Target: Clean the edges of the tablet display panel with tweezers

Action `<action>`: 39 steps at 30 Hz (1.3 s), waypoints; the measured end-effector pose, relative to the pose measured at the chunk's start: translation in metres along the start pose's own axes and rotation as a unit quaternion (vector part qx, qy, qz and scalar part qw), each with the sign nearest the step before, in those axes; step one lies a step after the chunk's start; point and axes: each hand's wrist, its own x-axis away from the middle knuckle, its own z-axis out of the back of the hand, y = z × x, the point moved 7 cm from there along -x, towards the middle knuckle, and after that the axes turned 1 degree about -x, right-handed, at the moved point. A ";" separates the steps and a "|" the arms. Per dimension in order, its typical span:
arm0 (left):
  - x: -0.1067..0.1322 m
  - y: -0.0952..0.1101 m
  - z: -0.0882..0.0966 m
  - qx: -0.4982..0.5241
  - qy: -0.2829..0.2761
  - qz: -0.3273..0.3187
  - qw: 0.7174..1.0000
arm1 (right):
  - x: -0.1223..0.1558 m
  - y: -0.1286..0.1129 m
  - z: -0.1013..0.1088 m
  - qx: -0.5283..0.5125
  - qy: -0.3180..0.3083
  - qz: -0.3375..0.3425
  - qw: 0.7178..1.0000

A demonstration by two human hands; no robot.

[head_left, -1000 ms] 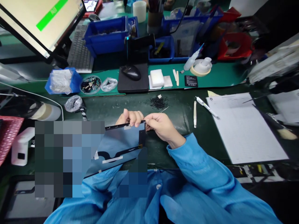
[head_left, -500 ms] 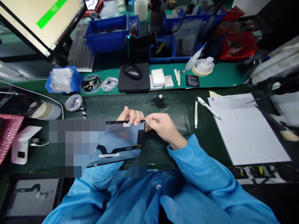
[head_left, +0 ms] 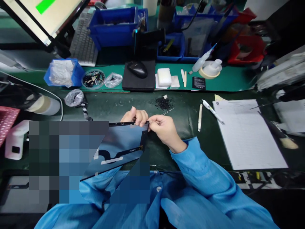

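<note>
My left hand (head_left: 138, 116) is closed around the far edge of a thin tablet display panel (head_left: 124, 136), which is tilted up above the bench. A dark curved flex cable (head_left: 116, 154) and a pale strip (head_left: 111, 160) lie across the panel's back. At the panel's far right corner, my right hand (head_left: 163, 125) pinches with thumb and forefinger; the fingertips partly hide the contact. Thin metal tweezers (head_left: 168, 111) show just beyond that hand, and I cannot tell whether they touch it. Part of the panel is covered by a blurred patch.
A pile of black bits (head_left: 164, 103) lies on the dark mat. Rightward are a pale-handled tool (head_left: 199, 117), a pen (head_left: 213, 111) and paper sheets (head_left: 250, 136). A mouse (head_left: 137, 69), a dish of small parts (head_left: 93, 79) and blue bins (head_left: 113, 27) stand along the back.
The camera view has shifted slightly. The panel is tilted a little more, and my left fingers have moved slightly right along its far edge. My right hand stays at the corner.
</note>
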 end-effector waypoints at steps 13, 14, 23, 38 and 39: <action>0.000 -0.001 0.005 -0.012 0.036 -0.004 0.999 | 0.008 0.013 0.001 0.002 0.069 -0.010 0.998; 0.001 -0.001 0.005 -0.008 0.043 0.000 0.999 | 0.008 0.013 0.002 0.003 0.071 -0.008 0.997; 0.000 -0.008 0.012 0.050 0.077 0.067 0.994 | -0.003 0.009 -0.001 -0.050 -0.022 -0.038 0.998; -0.006 -0.029 0.018 0.152 0.029 0.190 0.970 | -0.005 0.019 -0.001 -0.017 -0.019 -0.067 0.997; -0.006 -0.028 0.019 0.151 0.029 0.193 0.969 | -0.005 0.020 -0.002 -0.025 -0.023 -0.077 0.996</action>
